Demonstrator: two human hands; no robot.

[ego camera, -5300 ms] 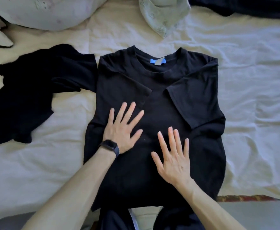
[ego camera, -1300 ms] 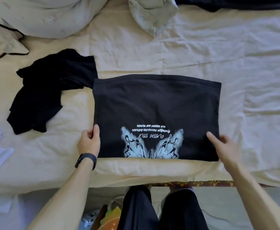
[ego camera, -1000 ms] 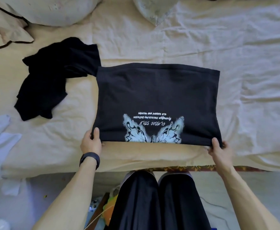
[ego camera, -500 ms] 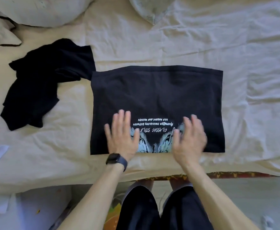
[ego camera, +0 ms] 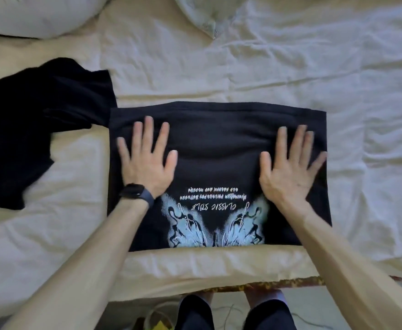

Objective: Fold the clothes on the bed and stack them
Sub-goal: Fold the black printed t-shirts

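1. Left hand and right hand have slid up off the print, flat, fingers spread, pressing.
2. Folded T-shirt sits centre frame, at the bed edge.
3. Fold looks done. Crumpled black garment at left is likely next.

"classic style" upside down on shirt

A person's left hand and right hand press flat, fingers spread, on a folded black T-shirt lying on a cream bed sheet. A pale butterfly print faces up near the bed's edge. A crumpled black garment lies touching the shirt's far-left corner.
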